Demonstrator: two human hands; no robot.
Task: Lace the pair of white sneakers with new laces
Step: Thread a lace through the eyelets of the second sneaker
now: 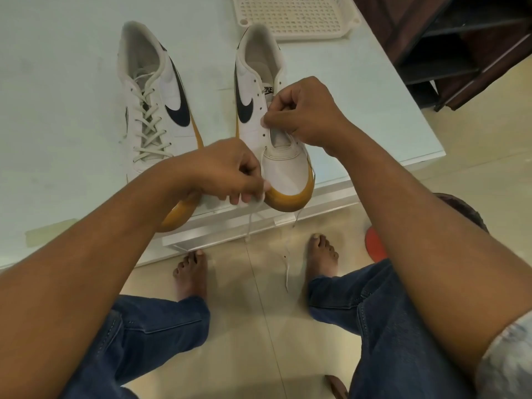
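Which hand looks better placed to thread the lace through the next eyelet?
Right hand: it pinches the lace at the eyelets of the unlaced sneaker. The left hand holds lace near the toe.

Soft even indoor light, faint shadows under the forearms, mild sheen on the desk [57, 96], wide-angle bending at edges, slight overall softness

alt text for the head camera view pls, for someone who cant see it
Two bare hands thread a white lace through the lowest eyelets of a white sneaker with a dark swoosh and tan toe on a pale table; the left hand and the right hand each pinch the lace. A matching, already laced sneaker lies alongside.
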